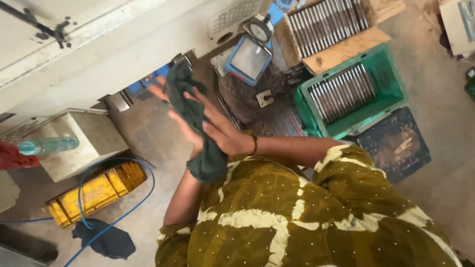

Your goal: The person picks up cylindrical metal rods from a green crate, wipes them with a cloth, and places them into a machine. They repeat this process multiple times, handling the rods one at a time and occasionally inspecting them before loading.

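There is only one view, from a camera on the person's head, tipped steeply down and tilted. It sits close above the patterned sleeves and raised hands, and looks past them to the concrete floor, a green crate upper right and a yellow crate lower left.
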